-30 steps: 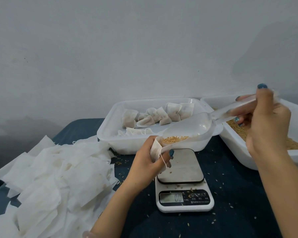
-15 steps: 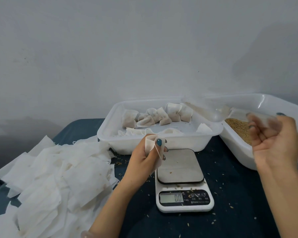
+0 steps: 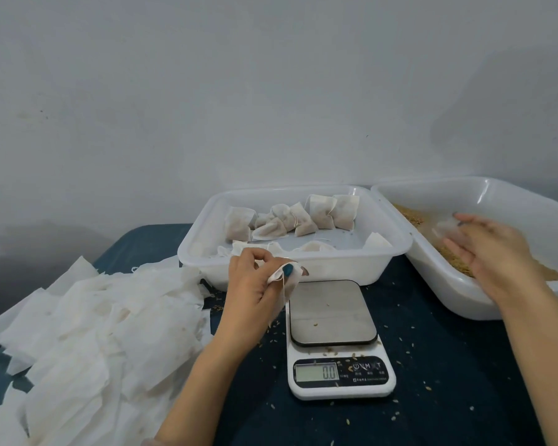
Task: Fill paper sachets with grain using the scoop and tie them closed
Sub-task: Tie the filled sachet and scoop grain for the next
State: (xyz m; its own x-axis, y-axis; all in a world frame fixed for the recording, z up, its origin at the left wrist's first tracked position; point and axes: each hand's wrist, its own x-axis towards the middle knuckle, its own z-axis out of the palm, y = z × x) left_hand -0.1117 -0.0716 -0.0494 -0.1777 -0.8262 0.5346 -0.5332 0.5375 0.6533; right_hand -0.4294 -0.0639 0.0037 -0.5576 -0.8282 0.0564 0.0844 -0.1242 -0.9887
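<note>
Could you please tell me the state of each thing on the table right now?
sachet: pinched in the left hand, string hanging loose.
scale: on, reading 0.0, only stray grains on its platform.
middle tray: holds filled sachets.
grain tray: partly full of grain.
right hand: blurred over the grain tray, grip unclear.
paper pile: loose heap, unfilled.

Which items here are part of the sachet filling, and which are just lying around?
In use: left hand, sachet it pinches, right hand, blurred scoop, grain tray, empty sachets pile, filled sachets in the middle tray.
Lying about: scale reading 0.0, spilled grains on the cloth.
</note>
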